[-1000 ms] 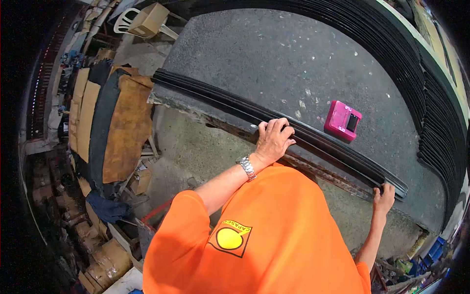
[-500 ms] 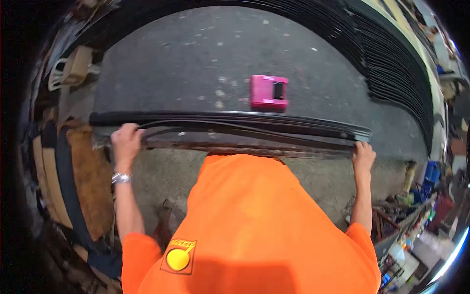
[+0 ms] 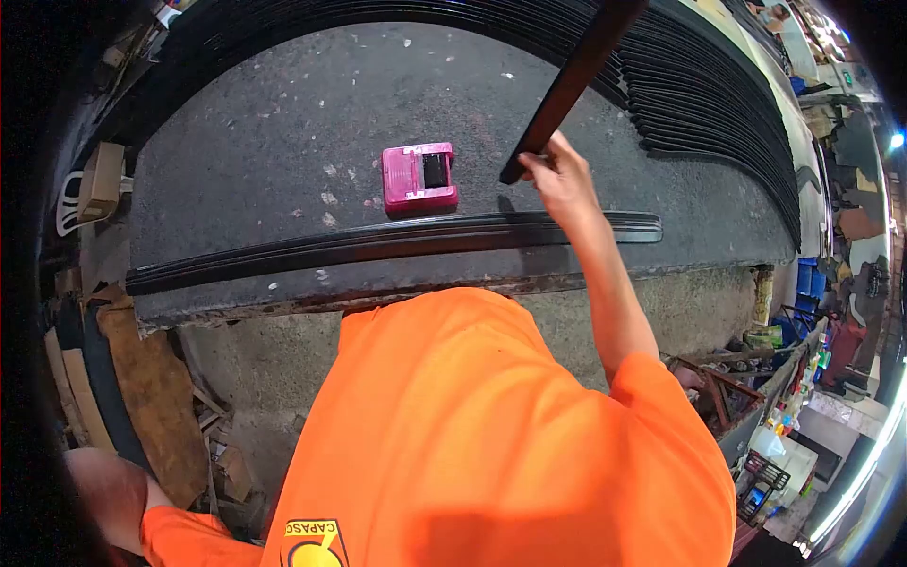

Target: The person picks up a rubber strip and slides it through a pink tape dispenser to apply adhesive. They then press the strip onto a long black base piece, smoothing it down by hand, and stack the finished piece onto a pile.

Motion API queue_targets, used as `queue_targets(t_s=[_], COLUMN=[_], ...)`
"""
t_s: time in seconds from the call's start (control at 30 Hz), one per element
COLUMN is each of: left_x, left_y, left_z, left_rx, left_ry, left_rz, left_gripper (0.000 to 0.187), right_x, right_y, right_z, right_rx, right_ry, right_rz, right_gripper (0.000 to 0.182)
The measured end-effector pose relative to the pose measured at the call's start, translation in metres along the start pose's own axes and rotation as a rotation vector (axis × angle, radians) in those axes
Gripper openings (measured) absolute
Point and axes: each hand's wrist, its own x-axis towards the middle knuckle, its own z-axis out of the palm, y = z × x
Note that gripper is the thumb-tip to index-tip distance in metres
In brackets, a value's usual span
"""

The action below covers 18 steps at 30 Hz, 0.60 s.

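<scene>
**Raised black strip, right hand, over grey bench**

Fingers (image 3: pixel 540 161) of the right hand (image 3: pixel 562 180) are curled tight around the lower end of a long black strip (image 3: pixel 576 76), pinching it between thumb and fingertips. Strip: flat, dark, tilted steeply, its lower end in the hand above the bench, its upper length running up and right out of the top of the view. Right arm: stretched forward from an orange T-shirt (image 3: pixel 472 435) (logo patch at the lower hem).

Left hand: not visible; only the left elbow (image 3: pixel 109 496) shows at the lower left edge, so its finger state cannot be told.

Bench (image 3: pixel 265 123): grey, speckled, with a rusted front edge.

- Bundle of black strips (image 3: pixel 378 241), lying flat along the front of the bench, just below the right hand and apart from it.
- Pink box (image 3: pixel 419 177) with a dark window, resting just behind the bundle, left of the hand.
- Fanned stack of black strips (image 3: pixel 718 94) along the far and right rim of the bench.

Floor, left: cardboard pieces (image 3: pixel 156 397) and a white plastic chair (image 3: pixel 76 203).
</scene>
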Motion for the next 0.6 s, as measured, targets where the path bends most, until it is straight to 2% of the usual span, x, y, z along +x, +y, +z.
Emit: queue_targets(t_s=[0.1, 0.13, 0.33, 0.47, 0.6], left_x=[0.012, 0.014, 0.020, 0.020, 0.019], left_y=[0.034, 0.043, 0.071, 0.080, 0.085], left_z=[0.011, 0.014, 0.021, 0.021, 0.020], left_rx=[-0.159, -0.196, -0.294, -0.318, -0.336], left_ry=[-0.028, -0.034, -0.056, -0.058, -0.053], left_rz=[0.086, 0.103, 0.126, 0.120, 0.116], left_gripper=[0.022, 0.022, 0.021, 0.021, 0.020], right_x=[0.004, 0.004, 0.015, 0.013, 0.012], right_y=[0.027, 0.031, 0.061, 0.037, 0.004], right_z=[0.015, 0.014, 0.006, 0.013, 0.034], right_rx=[0.131, 0.172, 0.095, 0.111, 0.277], right_ry=[0.012, 0.024, -0.102, -0.125, -0.188], right_rz=[0.057, 0.057, 0.152, 0.200, 0.042], right_gripper=[0.029, 0.019, 0.016, 0.015, 0.016])
